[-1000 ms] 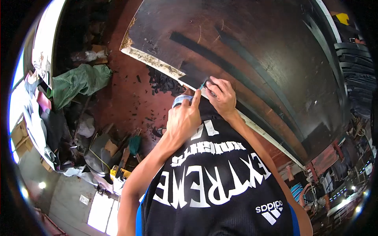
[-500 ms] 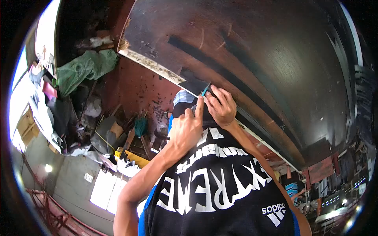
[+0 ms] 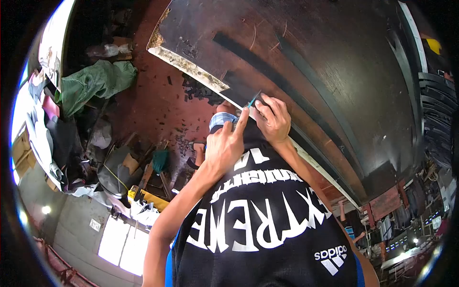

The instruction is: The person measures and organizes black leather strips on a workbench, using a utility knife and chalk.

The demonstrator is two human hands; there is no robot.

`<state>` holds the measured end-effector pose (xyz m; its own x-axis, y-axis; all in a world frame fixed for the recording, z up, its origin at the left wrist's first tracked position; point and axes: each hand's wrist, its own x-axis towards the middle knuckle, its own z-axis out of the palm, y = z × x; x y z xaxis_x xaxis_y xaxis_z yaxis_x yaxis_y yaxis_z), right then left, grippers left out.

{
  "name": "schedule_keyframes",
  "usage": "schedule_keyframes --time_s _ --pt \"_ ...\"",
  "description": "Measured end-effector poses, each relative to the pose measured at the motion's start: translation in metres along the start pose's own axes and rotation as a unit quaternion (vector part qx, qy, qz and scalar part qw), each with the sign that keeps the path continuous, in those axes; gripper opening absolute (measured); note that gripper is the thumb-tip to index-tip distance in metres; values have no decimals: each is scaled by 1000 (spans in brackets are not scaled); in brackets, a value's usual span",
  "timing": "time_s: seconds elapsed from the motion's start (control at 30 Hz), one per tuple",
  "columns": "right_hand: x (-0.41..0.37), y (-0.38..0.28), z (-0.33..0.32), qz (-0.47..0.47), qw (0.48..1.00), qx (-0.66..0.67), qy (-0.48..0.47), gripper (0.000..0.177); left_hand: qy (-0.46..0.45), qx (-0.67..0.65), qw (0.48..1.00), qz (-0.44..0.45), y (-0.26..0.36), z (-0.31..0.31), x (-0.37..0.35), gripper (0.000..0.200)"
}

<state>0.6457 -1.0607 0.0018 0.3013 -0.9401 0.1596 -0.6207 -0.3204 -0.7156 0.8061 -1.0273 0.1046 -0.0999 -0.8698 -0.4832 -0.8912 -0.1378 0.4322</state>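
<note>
My left hand (image 3: pixel 224 146) is closed at the edge of the dark tabletop (image 3: pixel 325 62), its index finger stretched along the lower end of a thin blue pointed tool (image 3: pixel 253 101). The tool's narrow tip points up and away to the right; its exact kind is too small to make out. Close beside it, my right hand (image 3: pixel 273 119) has bent fingers pressed on a black strip (image 3: pixel 239 89) lying along the table edge. The underside of my right hand's grip is hidden. Another long black strip (image 3: pixel 272 71) lies farther in on the tabletop.
The table's near edge (image 3: pixel 191 71) is pale and worn. More dark strips (image 3: pixel 435 105) are stacked at the far right. Black scraps (image 3: pixel 198 91) litter the red floor (image 3: pixel 148 115). A green sack (image 3: pixel 100 83) and piled material stand at the left.
The view has shifted slightly, showing more floor and scraps left of the table. The blue tool's tip points farther up and right past my right fingers; both hands stay close together at the edge.
</note>
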Motion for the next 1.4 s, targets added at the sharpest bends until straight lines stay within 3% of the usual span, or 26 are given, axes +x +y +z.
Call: schedule_keyframes --time_s 0.43,0.87,1.03,1.4 --pt "2 1 -1 5 1000 0 -5 21 -76 56 995 -26 18 -22 13 68" --pt "2 1 0 -5 1000 -8 -5 24 65 -12 997 35 -31 37 -9 65" --pt "1 0 2 -8 1000 -10 6 25 -13 31 999 -20 8 -13 -2 62" --pt "0 -3 -2 13 1000 11 -9 21 -42 52 998 -20 12 -6 6 63"
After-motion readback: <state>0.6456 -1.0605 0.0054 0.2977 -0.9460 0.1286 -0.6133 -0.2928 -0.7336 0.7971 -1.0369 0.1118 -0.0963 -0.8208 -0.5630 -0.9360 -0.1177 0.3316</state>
